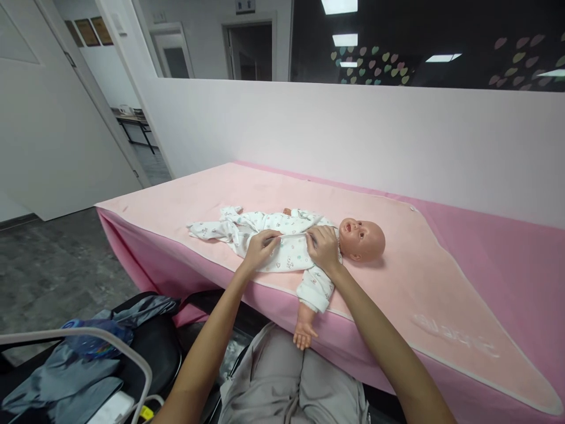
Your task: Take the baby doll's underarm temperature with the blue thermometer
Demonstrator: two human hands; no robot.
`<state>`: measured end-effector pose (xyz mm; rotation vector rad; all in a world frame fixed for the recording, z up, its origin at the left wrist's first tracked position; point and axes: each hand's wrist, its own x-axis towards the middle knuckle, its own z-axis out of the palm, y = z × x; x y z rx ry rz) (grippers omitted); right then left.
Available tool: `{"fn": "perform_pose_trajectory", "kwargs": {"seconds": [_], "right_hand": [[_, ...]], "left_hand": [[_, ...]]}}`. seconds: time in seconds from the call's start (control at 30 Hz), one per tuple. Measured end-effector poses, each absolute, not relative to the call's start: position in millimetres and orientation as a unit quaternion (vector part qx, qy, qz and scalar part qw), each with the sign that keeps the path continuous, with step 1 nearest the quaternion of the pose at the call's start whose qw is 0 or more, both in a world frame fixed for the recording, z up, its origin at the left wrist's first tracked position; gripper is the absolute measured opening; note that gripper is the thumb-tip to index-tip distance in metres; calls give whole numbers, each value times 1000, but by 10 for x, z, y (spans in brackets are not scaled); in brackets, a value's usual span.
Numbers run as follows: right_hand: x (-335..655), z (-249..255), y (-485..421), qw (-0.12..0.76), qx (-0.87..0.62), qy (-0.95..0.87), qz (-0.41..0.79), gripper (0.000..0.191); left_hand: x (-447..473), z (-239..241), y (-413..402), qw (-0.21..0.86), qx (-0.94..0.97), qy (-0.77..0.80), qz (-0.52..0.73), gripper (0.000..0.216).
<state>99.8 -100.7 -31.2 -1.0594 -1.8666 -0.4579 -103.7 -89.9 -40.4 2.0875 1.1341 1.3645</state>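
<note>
Pinching the front edge of a white patterned baby suit (293, 259): left hand (262, 248) and right hand (323, 247), a short gap apart, fingers closed on the cloth, edge drawn straight between them. Suit is on a doll (362, 240), lying on a peach mat (424, 288), head to the right, near arm hanging over the table edge. Pink cloth (498, 253) under mat. Lower left: black chair (161, 347) with gray clothing (66, 374) and a bottle (99, 340). White wall (353, 129) behind.
</note>
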Motion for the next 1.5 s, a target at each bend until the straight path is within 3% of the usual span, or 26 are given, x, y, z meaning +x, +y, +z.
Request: {"fn": "perform_pose_trajectory", "kwargs": {"seconds": [0.2, 0.53, 1.27, 1.5], "right_hand": [[993, -309, -1008, 463, -421, -757, -188, 12], [1000, -301, -1005, 463, -419, -757, -191, 11], [1015, -304, -1053, 486, -387, -759, -196, 13], [1023, -310, -1066, 484, -382, -761, -202, 13]], "left_hand": [[-981, -412, -910, 142, 753, 448, 460, 28], [-1036, -367, -937, 167, 781, 415, 436, 26], [-969, -391, -933, 156, 716, 451, 509, 25], [-934, -403, -941, 210, 678, 440, 550, 22]]}}
